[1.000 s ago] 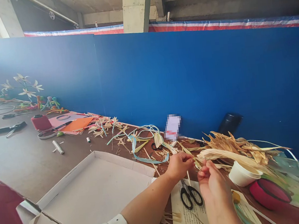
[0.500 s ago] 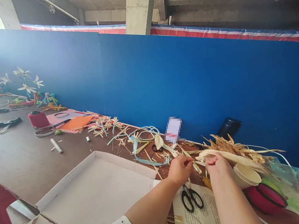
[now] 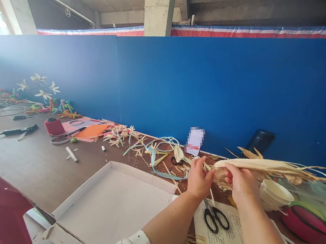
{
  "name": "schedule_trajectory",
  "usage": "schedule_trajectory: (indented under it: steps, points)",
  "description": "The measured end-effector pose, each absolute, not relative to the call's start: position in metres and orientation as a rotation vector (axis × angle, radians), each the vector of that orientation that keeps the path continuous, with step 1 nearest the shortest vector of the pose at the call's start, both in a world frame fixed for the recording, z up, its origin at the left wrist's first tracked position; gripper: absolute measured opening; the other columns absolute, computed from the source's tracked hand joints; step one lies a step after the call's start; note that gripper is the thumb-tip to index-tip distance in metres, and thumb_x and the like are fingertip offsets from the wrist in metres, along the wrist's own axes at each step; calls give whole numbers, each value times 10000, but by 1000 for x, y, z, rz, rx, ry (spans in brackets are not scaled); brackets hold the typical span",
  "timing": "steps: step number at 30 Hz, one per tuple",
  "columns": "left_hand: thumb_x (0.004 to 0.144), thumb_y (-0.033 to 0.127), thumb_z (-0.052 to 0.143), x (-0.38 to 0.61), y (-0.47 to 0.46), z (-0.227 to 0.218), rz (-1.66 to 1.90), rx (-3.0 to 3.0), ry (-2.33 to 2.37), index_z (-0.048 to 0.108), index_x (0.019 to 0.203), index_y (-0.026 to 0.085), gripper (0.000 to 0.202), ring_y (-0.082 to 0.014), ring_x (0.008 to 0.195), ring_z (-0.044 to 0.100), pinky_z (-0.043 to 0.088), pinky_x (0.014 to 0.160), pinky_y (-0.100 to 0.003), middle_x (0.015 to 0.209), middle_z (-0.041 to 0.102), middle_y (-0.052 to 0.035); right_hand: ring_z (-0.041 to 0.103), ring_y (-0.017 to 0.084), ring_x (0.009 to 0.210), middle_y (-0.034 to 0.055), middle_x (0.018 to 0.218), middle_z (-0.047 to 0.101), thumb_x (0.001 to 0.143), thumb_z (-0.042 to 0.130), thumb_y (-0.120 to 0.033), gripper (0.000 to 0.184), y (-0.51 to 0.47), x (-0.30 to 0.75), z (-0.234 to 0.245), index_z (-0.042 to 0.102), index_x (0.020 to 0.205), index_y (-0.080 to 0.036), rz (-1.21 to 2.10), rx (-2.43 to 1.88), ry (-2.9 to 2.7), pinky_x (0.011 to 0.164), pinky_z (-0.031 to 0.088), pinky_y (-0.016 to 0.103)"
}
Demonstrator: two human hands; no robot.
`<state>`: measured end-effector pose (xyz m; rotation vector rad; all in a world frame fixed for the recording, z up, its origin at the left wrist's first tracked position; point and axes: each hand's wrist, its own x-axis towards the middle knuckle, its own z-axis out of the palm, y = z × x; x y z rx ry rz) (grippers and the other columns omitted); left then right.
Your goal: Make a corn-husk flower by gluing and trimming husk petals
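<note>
My right hand point(image 3: 241, 179) has its fingers closed around a long, pale dried corn husk point(image 3: 257, 162), which stretches away to the right above the table. Beside the husk's left end is my left hand point(image 3: 198, 178), thumb and fingers apart, holding nothing that I can see. Black-handled scissors point(image 3: 216, 219) lie below both hands on a printed sheet point(image 3: 230, 233). Behind the right wrist stand cream paper cups point(image 3: 276, 193), tilted. More brown husks point(image 3: 250, 152) lie behind and beneath the held one, partly covered by it.
A shallow white box lid point(image 3: 116, 204) fills the table to the left. Husk flowers point(image 3: 118, 136), scraps and a blue ribbon point(image 3: 168, 175) lie along the blue partition point(image 3: 206, 86). A magenta container point(image 3: 306, 221) sits at right, a red thread spool point(image 3: 54, 126) farther left.
My left hand has gone from closed fingertips to spread fingers. The husk in my right hand has shifted and now lies straighter across the pile. The whole view has turned slightly left.
</note>
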<state>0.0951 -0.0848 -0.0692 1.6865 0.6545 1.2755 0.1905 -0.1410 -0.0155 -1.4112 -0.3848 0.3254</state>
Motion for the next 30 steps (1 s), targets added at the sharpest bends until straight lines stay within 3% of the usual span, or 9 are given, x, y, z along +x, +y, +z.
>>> schedule_trajectory:
  steps: [2, 4, 7, 10, 13, 16, 22, 27, 30]
  points:
    - [792, 340, 597, 96, -82, -69, 1236, 1682, 623, 586, 1197, 220, 423, -120, 719, 551, 464, 749, -280, 1131, 592, -67, 518, 115, 512, 10, 605, 601, 559, 792, -372, 349, -143, 185, -17, 669, 771, -124, 355, -1509, -539, 411, 412, 198]
    - [801, 376, 582, 97, -79, -70, 1157, 1627, 544, 681, 999, 201, 282, -134, 715, 541, 439, 697, -258, 874, 641, -29, 551, 134, 550, 23, 664, 626, 569, 791, -435, 422, -145, 179, -17, 670, 834, -129, 385, -1525, -678, 442, 448, 218]
    - [789, 404, 575, 101, -73, -72, 1117, 1336, 522, 692, 875, 164, 281, -109, 615, 489, 389, 586, -228, 698, 594, -2, 554, 133, 563, 22, 727, 639, 629, 752, -458, 440, -151, 171, -13, 664, 940, -160, 233, -1426, -647, 454, 453, 225]
    - [768, 449, 569, 104, -67, -75, 1086, 1143, 556, 654, 771, 138, 322, -84, 512, 406, 336, 499, -216, 593, 495, 21, 541, 118, 588, 10, 768, 628, 675, 716, -384, 376, -157, 166, -10, 654, 990, -188, 18, -1294, -402, 471, 445, 213]
    - [754, 487, 557, 105, -62, -75, 1075, 1046, 588, 579, 664, 145, 355, -82, 476, 388, 340, 473, -216, 541, 431, 31, 543, 127, 611, 1, 728, 600, 672, 711, -354, 347, -161, 165, -19, 641, 969, -188, 11, -1281, -295, 487, 443, 215]
    - [746, 524, 548, 104, -59, -73, 1071, 980, 637, 522, 621, 163, 383, -85, 439, 382, 344, 446, -221, 505, 406, 35, 543, 144, 570, 35, 732, 631, 714, 668, -471, 389, -160, 165, -37, 643, 962, -173, 36, -1410, -357, 484, 437, 253]
    - [715, 597, 566, 103, -58, -69, 1050, 1011, 658, 514, 619, 170, 441, -73, 423, 361, 327, 424, -208, 497, 400, 41, 645, 247, 848, 134, 1094, 668, 699, 615, -617, 644, -153, 169, -51, 619, 1158, -166, 100, -1631, -663, 697, 489, 337]
    - [676, 625, 592, 100, -64, -68, 932, 1137, 584, 507, 587, 166, 474, -80, 440, 400, 339, 442, -213, 501, 444, 26, 640, 267, 791, 97, 843, 720, 677, 617, -581, 490, -153, 175, -45, 709, 931, -172, 44, -1804, -756, 725, 453, 338]
    - [699, 616, 564, 96, -68, -61, 859, 1143, 574, 475, 530, 173, 482, -84, 415, 399, 325, 436, -222, 467, 443, 16, 624, 256, 724, 82, 766, 708, 689, 600, -536, 432, -152, 183, -51, 703, 901, -174, -15, -1779, -718, 692, 443, 336]
